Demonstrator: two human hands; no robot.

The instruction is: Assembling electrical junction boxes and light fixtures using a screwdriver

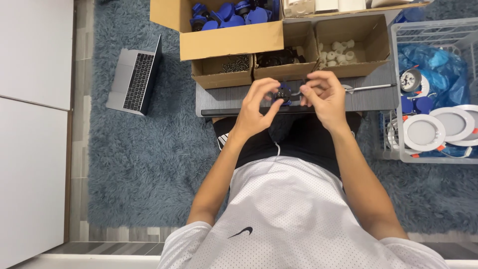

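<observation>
Holding a small blue-and-black part (284, 93) between both hands, we note the left hand (256, 107) pinching it closed and the right hand (323, 97) gripping its metal clip end. Its long axis runs roughly left-right, above the grey counter (224, 97). Beyond sit open brown cartons: screws (234, 63), white caps (337, 51), blue parts (229, 12). A white crate (398, 65) stands right.

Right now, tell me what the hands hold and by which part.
Both hands, left hand and right hand, pinch a small blue-and-black part by its ends; exact grip unclear.
</observation>
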